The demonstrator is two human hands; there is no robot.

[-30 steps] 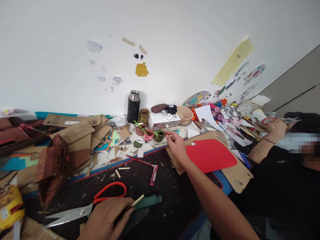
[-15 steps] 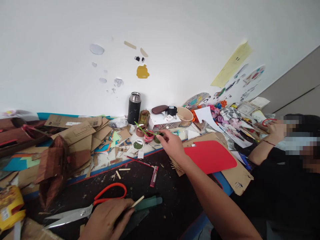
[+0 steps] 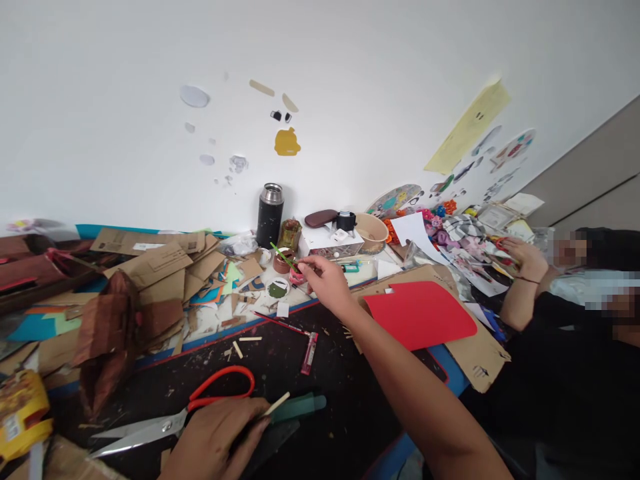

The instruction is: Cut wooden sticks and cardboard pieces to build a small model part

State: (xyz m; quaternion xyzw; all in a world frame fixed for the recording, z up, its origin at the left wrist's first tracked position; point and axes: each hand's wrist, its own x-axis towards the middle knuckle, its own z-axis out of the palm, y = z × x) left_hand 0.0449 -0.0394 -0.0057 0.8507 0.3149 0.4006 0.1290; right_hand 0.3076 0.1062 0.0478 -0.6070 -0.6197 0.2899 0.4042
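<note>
My left hand (image 3: 220, 433) is closed around a short pale wooden stick (image 3: 278, 403) at the lower middle, above the red-handled scissors (image 3: 220, 387). Just beyond it lies a green-handled cutter (image 3: 300, 408), partly hidden by the hand. My right hand (image 3: 325, 280) reaches to the small paint pots, its thumb and fingers pinched at the end of a thin green stick (image 3: 282, 255). Beneath the fingertips is a pink pot (image 3: 296, 276), partly covered. A brown pot (image 3: 283, 265) and an open pot of dark green paint (image 3: 277, 289) stand beside it.
Cardboard scraps (image 3: 160, 273) and a brown paper piece (image 3: 107, 340) cover the left. A black flask (image 3: 271, 217) stands by the wall. A red sheet (image 3: 423, 315) lies on cardboard at right. A paintbrush (image 3: 280, 323) lies mid-table. Another person's hand (image 3: 525, 257) works at far right.
My right hand has moved left, from beside the green pot to over the pink one. The second green stick no longer shows. My left hand stays put; the other person's hand shifted left.
</note>
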